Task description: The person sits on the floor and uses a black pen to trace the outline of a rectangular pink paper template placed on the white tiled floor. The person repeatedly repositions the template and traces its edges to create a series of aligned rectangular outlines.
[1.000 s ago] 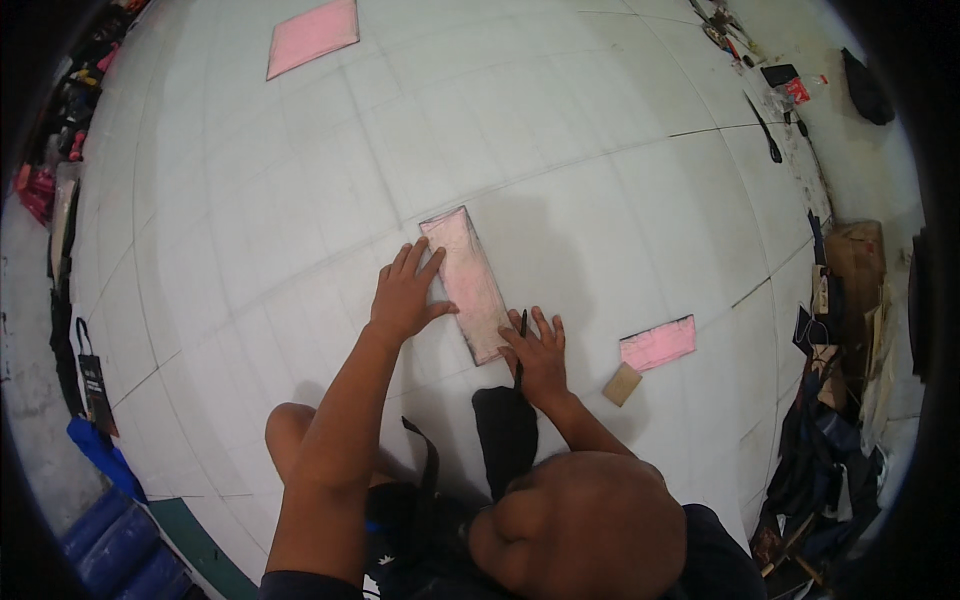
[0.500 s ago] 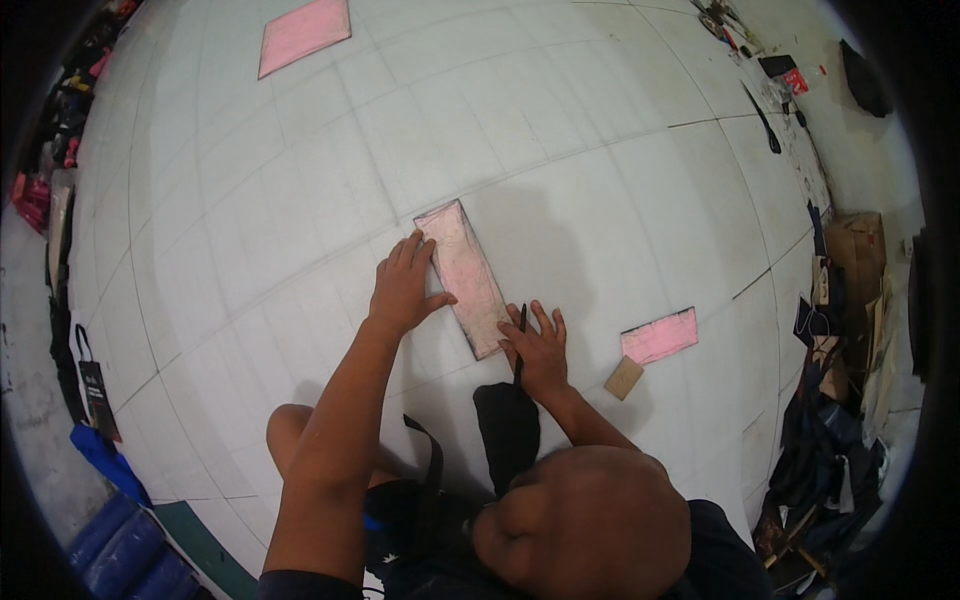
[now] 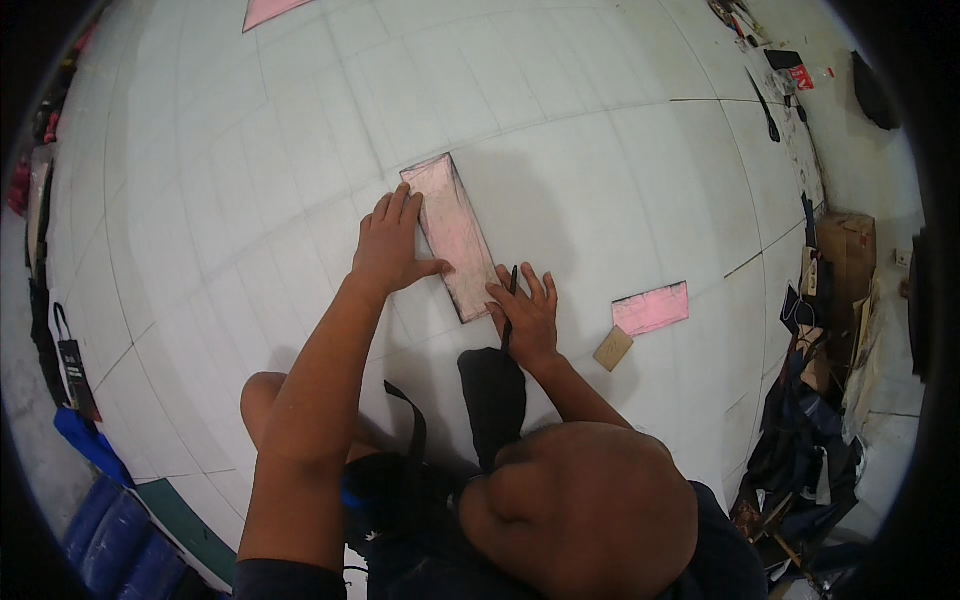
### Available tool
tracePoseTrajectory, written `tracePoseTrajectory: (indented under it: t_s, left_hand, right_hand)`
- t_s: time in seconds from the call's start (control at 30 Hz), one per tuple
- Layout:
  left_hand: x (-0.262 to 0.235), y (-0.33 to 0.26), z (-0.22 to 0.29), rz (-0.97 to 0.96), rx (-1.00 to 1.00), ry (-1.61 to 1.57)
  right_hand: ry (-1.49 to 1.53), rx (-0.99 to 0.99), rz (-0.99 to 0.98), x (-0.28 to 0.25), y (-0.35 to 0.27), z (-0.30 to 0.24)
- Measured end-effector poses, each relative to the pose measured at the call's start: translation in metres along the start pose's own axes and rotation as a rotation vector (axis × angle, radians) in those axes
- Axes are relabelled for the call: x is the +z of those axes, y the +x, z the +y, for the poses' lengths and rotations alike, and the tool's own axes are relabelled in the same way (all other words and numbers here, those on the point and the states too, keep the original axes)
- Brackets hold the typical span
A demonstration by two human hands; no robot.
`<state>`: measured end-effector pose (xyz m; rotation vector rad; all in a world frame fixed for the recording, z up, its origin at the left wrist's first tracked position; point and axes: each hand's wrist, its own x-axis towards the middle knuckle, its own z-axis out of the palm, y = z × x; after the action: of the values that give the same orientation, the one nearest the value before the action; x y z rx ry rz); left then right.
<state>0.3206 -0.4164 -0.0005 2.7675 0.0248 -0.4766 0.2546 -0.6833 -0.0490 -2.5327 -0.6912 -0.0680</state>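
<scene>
Lying on the white surface (image 3: pixel 260 150), the long pink sheet (image 3: pixel 450 225) looks light, thin and probably bendable, best held by its long edges. The left hand (image 3: pixel 388 242) spreads its fingers along one; the right hand (image 3: pixel 530 322) touches the other, a black pen (image 3: pixel 508 325) between its fingers. What seems a dark-socked foot (image 3: pixel 492 400) crowds the near end; rightward, a tan block (image 3: pixel 613 348) sits beside a smaller pink sheet (image 3: pixel 652 307).

The long piece (image 3: pixel 455 235) lies between left hand (image 3: pixel 388 245) and right hand (image 3: pixel 530 318) on the surface (image 3: pixel 300 130). Right of them, the block (image 3: pixel 614 348) meets the short piece (image 3: pixel 655 307) at its near left corner. Beyond, leftward, lies the far piece (image 3: pixel 270 11).
</scene>
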Motion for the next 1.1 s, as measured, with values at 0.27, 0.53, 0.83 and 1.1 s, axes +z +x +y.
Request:
tracePoseTrajectory:
  t_s: [0.27, 0.53, 0.83, 1.1]
  left_hand:
    - [-0.003, 0.000, 0.005, -0.044, -0.021, 0.047]
    - [-0.017, 0.005, 0.019, -0.136, -0.028, 0.086]
    - [-0.013, 0.020, 0.040, -0.176, 0.004, 0.151]
    - [-0.011, 0.023, 0.044, -0.149, -0.008, 0.056]
  right_hand:
    - [-0.003, -0.014, -0.014, 0.000, 0.001, 0.000]
    - [-0.025, 0.007, -0.042, 0.000, 0.000, 0.002]
    - [0.029, 0.021, -0.059, -0.007, 0.006, -0.005]
    - [0.384, 0.104, 0.067, -0.016, 0.113, 0.019]
